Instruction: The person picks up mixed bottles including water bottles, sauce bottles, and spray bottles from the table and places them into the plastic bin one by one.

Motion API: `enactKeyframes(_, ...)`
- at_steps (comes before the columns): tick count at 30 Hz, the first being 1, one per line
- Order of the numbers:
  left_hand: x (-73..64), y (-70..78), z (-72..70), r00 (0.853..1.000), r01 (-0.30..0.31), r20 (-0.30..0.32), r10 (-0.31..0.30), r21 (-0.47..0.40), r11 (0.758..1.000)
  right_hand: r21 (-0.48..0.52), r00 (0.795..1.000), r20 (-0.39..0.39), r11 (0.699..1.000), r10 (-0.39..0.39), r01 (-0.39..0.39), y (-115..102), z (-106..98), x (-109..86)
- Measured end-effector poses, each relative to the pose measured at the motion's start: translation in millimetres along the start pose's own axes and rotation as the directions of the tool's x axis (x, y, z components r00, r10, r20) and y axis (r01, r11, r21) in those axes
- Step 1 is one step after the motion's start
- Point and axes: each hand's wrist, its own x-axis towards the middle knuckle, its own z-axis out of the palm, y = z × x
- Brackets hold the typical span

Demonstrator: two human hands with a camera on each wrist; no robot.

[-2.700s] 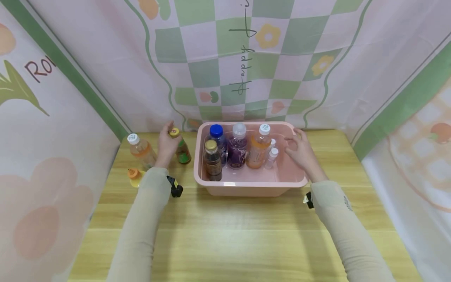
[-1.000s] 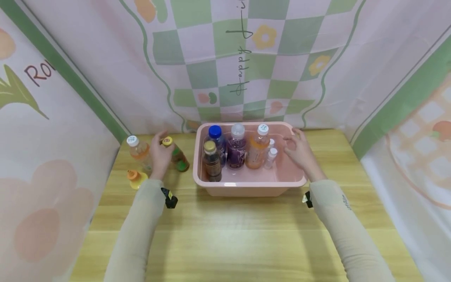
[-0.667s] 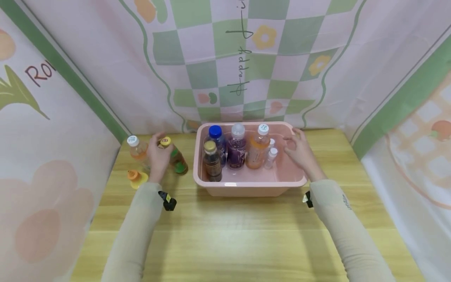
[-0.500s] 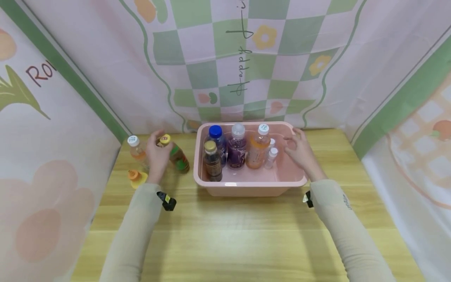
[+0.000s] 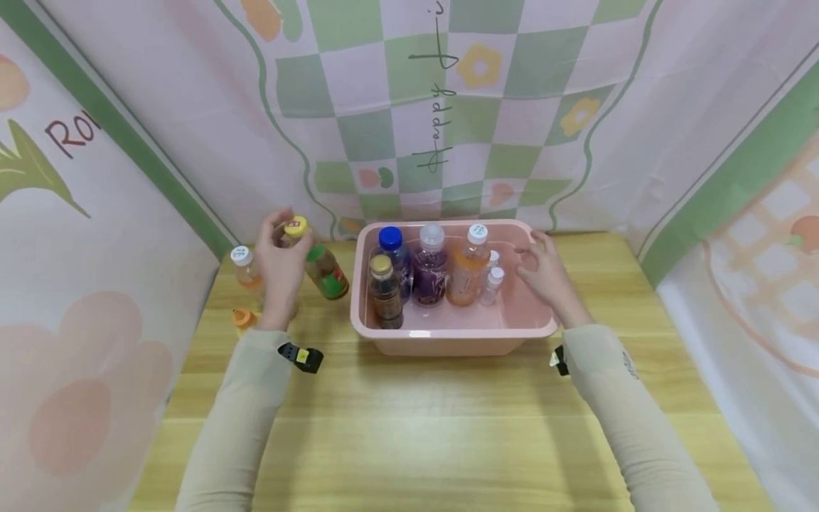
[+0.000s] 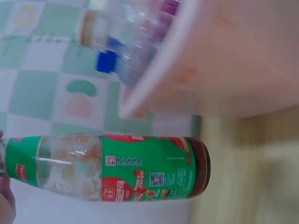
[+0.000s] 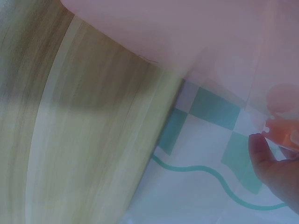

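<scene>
My left hand grips a sauce bottle by its neck, just under the yellow cap. The bottle is tilted, its base pointing toward the basin; the left wrist view shows its green and red label. Right of it stands a pink plastic basin. My right hand holds the basin's right rim, thumb on the inner side; its grip is only partly visible in the right wrist view. Beside my left hand stand a white-capped bottle and a yellow squeeze bottle with orange nozzle, both partly hidden.
In the basin stand a brown bottle with gold cap, a blue-capped bottle, a purple bottle, an orange drink bottle and small white-capped vials. A wooden table meets a patterned curtain behind.
My left hand moved left with the sauce bottle, tilting it, then rose and shifted back toward the curtain over the last half second. My right hand stays at the basin rim.
</scene>
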Motion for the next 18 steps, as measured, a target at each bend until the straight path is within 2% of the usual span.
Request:
enactKeyframes(2, -0.3, 7.5, 0.5, 1.0, -0.009, -0.008, 0.009, -0.03, 1.0, 0.002, 1.0, 0.002, 1.0, 0.003, -0.003, 0, 0, 0.5)
enactKeyframes(7, 0.9, 25.6, 3.2, 0.996, -0.08, -0.033, 0.078, -0.041, 0.996, -0.008, 1.0, -0.007, 1.0, -0.008, 0.008, 0, 0, 0.7)
enactKeyframes(18, 0.7, 63.4, 12.1, 0.974, -0.217, -0.08, 0.212, -0.055, 0.975, -0.008, 1.0, -0.004, 1.0, -0.007, 0.007, -1, -1, -0.7)
